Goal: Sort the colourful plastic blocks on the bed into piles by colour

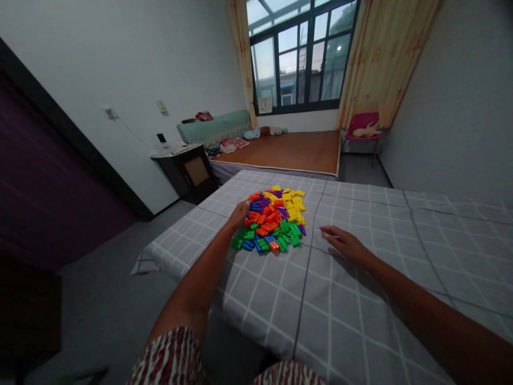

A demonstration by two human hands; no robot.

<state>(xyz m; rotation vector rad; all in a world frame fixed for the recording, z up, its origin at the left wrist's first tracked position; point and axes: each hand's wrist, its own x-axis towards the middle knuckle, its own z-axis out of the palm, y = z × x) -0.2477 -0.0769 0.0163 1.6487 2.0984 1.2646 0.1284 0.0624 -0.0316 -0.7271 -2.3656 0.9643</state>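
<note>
A heap of small plastic building pieces [271,218] lies on the checked cloth, in orange, yellow, green, blue and purple. Yellow ones gather at its right and far side, green ones mostly toward me. My left hand [239,214] is at the heap's left edge, its fingertips against blue and orange pieces. Its fingers are bunched and partly hidden, so a hold on any piece cannot be made out. To the right of the heap, apart from it, my right hand [343,244] rests low over the cloth, fingers stretched toward the pieces, with nothing in it.
The grey checked cloth [360,299] covers the broad surface before me, its near left edge hanging over the floor. Beyond stand a bed [288,149] with a brown mat, a dark cabinet [192,168] and a pink chair [363,125].
</note>
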